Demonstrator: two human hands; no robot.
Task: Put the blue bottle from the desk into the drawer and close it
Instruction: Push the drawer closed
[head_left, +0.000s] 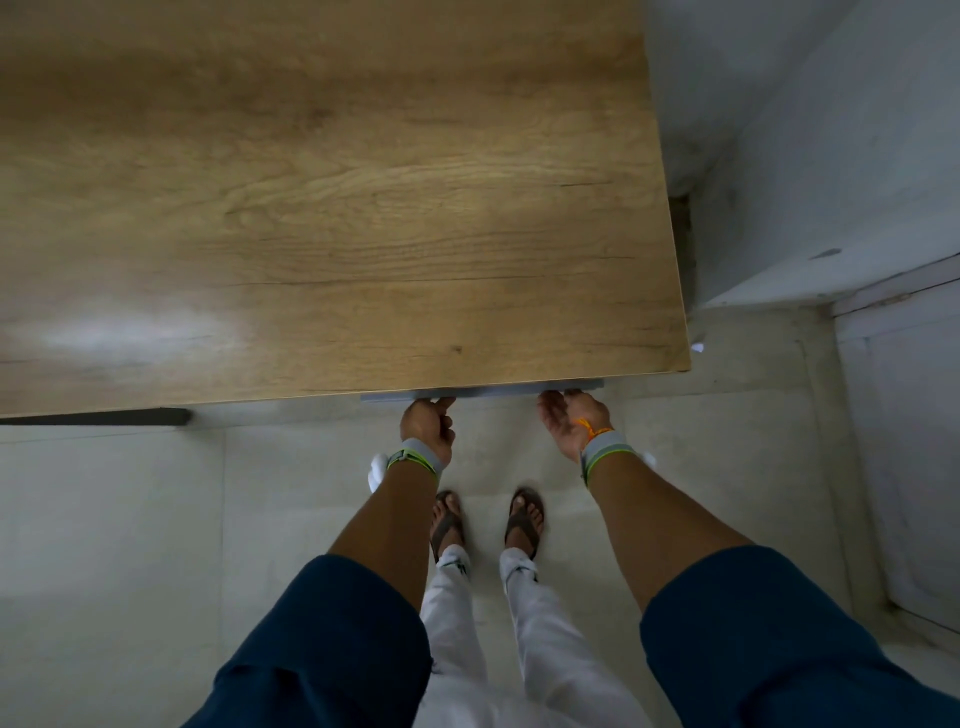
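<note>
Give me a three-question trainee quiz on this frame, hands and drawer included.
1. True or false: the blue bottle is standing on the desk.
2. Where does each hand touch? A) the desk top B) the grey drawer front under the desk's near edge C) nothing.
3. Fill in: the drawer shows only a thin ___ strip past the desk edge.

Key:
1. False; no bottle shows on the wooden top.
2. B; the left hand and right hand both meet the strip, though whether either grip is closed is hidden.
3. Grey, so it looks nearly shut.
</note>
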